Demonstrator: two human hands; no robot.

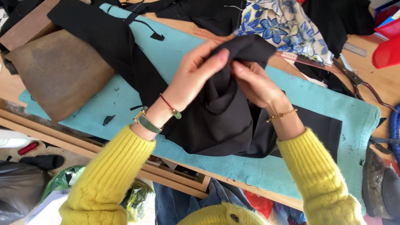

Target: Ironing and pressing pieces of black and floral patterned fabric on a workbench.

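Pinching black fabric (229,109) is done by closed left hand (195,74) and right hand (256,82); slippage is risked if either grip loosens.

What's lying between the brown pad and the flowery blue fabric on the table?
In the head view, black cloth draped over a teal towel fills the stretch between the brown pad and the flowery fabric.

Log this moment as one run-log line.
left hand: pinching black fabric piece | right hand: pinching same | under: turquoise cloth mat
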